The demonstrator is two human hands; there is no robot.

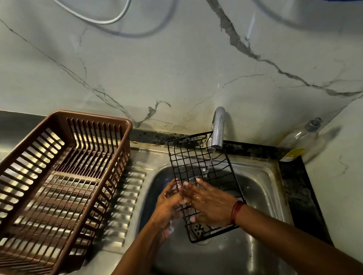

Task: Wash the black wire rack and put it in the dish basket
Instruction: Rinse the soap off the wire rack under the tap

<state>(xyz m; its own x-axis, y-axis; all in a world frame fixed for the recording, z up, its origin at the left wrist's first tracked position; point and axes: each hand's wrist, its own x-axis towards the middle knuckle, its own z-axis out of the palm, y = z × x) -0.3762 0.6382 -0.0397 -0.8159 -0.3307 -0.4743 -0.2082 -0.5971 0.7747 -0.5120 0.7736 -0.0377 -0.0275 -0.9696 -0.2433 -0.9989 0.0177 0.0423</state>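
head: tap [218, 128] over rack [193, 158], basket [95, 116] alongside

The dish basket [90, 121] runs out of view (bottom left corner)

Wire rack [196, 164] over the sink [263, 181]: left hand [168, 206] grips its left edge, right hand [211, 204] rests on top. Faucet [218, 128] beyond both hands; dish basket [90, 116] left of the left hand.

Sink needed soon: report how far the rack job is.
Done: nothing finished. In hand: left hand grips the black wire rack, right hand lies on it, under the running chrome tap over the steel sink. Left: setting it in the brown slatted plastic basket.
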